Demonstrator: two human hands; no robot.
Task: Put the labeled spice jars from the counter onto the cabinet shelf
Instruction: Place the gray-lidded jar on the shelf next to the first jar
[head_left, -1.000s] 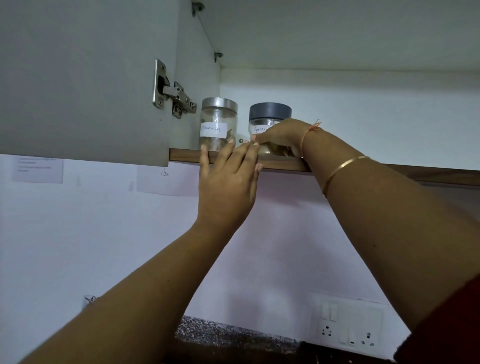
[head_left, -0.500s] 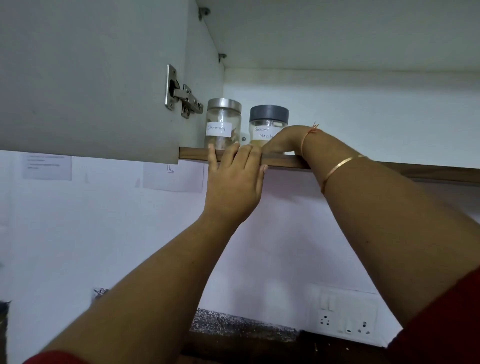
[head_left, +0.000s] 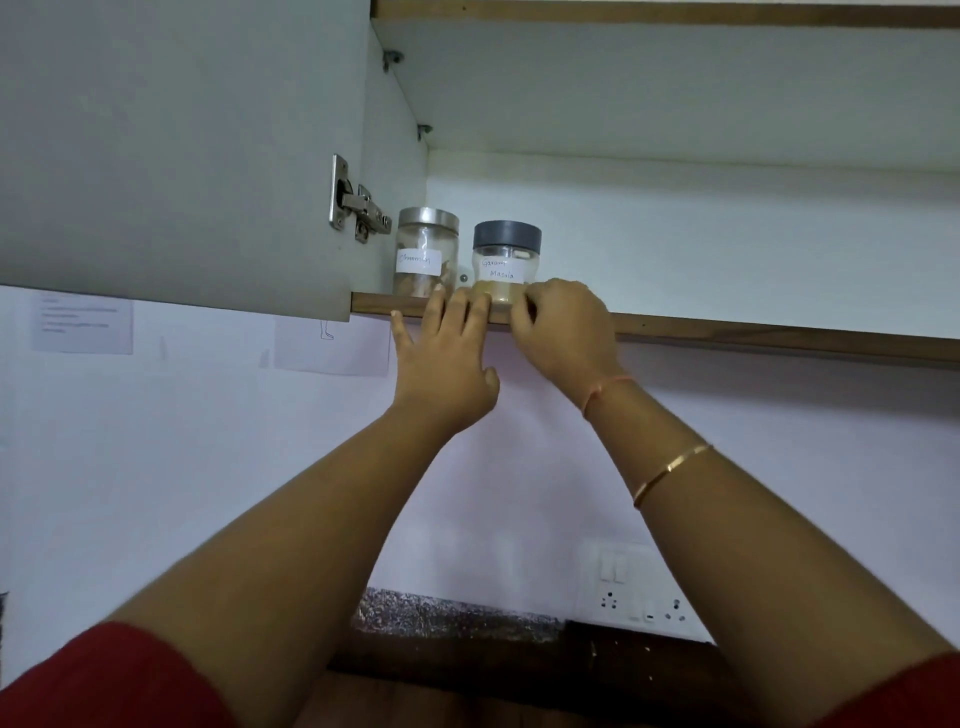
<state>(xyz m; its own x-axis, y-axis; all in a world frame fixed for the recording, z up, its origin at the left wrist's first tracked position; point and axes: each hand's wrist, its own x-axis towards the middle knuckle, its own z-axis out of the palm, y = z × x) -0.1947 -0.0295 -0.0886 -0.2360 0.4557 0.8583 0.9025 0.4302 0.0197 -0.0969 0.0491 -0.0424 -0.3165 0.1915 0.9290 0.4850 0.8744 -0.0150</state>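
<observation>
Two labeled glass spice jars stand side by side at the left end of the cabinet shelf (head_left: 753, 335). The steel-lidded jar (head_left: 427, 244) is labeled Cinnamon. The grey-lidded jar (head_left: 506, 254), holding tan powder, is labeled Garam Masala. My left hand (head_left: 447, 364) rests on the wooden front edge of the shelf below the jars, with its fingers straight. My right hand (head_left: 563, 330) is at the shelf edge just below and right of the grey-lidded jar. Its fingers are curled and hold nothing, and it hides part of that jar's base.
The open cabinet door (head_left: 182, 156), with a metal hinge (head_left: 358, 205), hangs at the left. The shelf runs on to the right of the jars. Paper notes (head_left: 83, 322) are stuck on the wall. A socket panel (head_left: 641, 587) and a speckled counter (head_left: 447, 613) lie below.
My right hand has let go of the grey-lidded jar and drawn back from the shelf to its front edge. The left hand stays on the edge. The view has tilted upward.
</observation>
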